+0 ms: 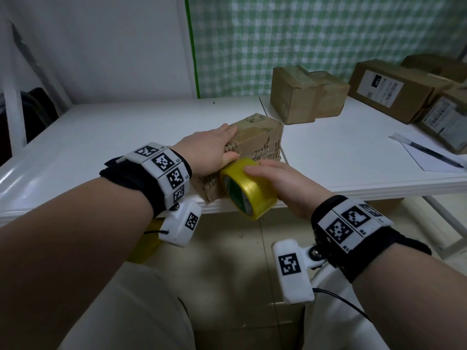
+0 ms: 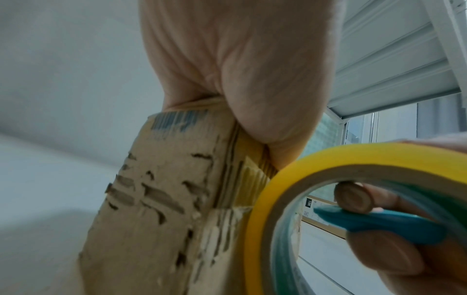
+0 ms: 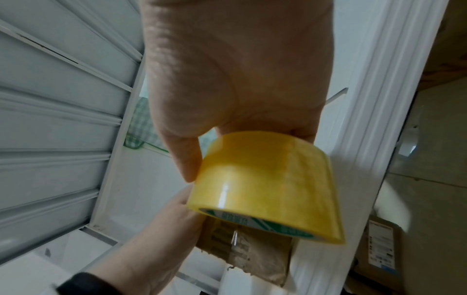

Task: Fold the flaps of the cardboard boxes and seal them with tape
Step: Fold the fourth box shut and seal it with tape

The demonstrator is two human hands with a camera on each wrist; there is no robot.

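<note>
Box and tape
My left hand point(image 1: 209, 150) is clasping the cardboard box point(image 1: 257, 140); my right hand point(image 1: 285, 188) is gripping the yellow tape roll point(image 1: 249, 190).

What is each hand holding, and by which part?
Right hand grips the tape roll by its rim; left hand holds the cardboard box by its top edge.

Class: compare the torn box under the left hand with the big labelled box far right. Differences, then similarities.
The torn box is smaller with ripped sides; the labelled box is larger and smooth. The left hand holds the torn box; the labelled box stands untouched. Both are brown cardboard.
</note>
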